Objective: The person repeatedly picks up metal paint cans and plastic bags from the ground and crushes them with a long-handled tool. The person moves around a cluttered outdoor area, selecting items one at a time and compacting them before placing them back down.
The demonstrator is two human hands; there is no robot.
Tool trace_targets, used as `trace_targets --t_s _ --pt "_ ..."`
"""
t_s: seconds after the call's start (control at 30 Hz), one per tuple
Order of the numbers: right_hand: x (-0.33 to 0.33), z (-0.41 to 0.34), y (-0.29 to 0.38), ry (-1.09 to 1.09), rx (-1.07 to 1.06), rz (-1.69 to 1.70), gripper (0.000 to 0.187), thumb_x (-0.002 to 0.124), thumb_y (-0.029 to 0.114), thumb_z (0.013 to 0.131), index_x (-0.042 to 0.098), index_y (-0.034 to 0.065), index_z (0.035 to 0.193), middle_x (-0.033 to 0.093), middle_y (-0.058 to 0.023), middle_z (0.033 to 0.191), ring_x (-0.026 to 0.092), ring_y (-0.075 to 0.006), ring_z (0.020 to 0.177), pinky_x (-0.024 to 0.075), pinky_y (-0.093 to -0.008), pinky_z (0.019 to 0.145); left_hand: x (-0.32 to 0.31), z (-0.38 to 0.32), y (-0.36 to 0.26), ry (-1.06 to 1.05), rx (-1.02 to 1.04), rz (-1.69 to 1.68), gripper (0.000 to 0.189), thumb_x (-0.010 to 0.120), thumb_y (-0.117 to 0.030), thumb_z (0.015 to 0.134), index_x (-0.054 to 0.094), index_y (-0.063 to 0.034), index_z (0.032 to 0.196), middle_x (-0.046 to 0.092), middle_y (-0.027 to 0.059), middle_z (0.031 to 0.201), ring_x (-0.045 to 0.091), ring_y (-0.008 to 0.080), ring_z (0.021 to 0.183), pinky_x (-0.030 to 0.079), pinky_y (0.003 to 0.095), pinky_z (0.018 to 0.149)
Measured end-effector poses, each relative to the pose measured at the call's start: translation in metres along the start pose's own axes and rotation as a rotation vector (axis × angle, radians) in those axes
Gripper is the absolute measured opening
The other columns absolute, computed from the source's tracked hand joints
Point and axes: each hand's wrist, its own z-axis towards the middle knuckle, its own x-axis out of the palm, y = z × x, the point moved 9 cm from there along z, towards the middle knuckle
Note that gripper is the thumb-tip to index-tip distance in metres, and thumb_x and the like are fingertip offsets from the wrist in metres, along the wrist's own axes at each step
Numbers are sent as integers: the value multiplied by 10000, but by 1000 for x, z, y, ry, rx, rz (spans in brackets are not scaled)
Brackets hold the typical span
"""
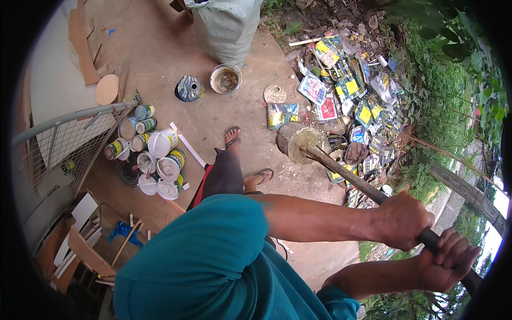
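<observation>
Both my hands grip the pole of a hand tamper. My left hand (404, 220) is closed around the pole's wooden handle (348, 174), nearer the head. My right hand (448, 260) holds the dark-covered end (430, 239) farther out to the right. At the other end is a thick cylindrical head (290, 138), which looks like concrete, with the pole set into its round face. Just beyond the head lies a crushed paint can (283, 116); whether they touch, I cannot tell. A round metal lid (275, 94) lies on the ground above that can.
Flattened paint tins form a heap (356, 92) along the right edge. A dented can (189, 88) and an open bucket (226, 79) stand before a white woven sack (230, 30). Paint buckets (162, 144) cluster left, by a mesh gate (80, 132). Boards (86, 248) lean lower left.
</observation>
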Motion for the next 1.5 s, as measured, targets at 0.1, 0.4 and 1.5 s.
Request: trace_targets --t_s 0.1,0.4,1.5 --pt "70 -61 -130 90 -40 96 267 480 194 999 388 152 752 300 45 563 309 -81 467 354 -270 497 -77 -52 109 -66 -2 241 141 757 -262 706 627 -212 728 622 -4 618 653 247 558 529 378 517" --pt "-4 -217 -348 -84 439 -133 347 526 136 1007 374 93 698 456 -33 558 410 -115 508 386 -293 528 -92 -180 333 111 -339 244 195 789 -169 667 625 -85 730 655 97 702 682 320 719 523 411 630" --pt "-28 -78 -393 78 371 -60 326 540 102 1020 387 103 732 426 -8 581 398 -108 525 357 -280 516 -73 -46 353 -99 -621 345 256 715 -319 778 680 -68 745 697 155 741 704 346 716 516 418 634"
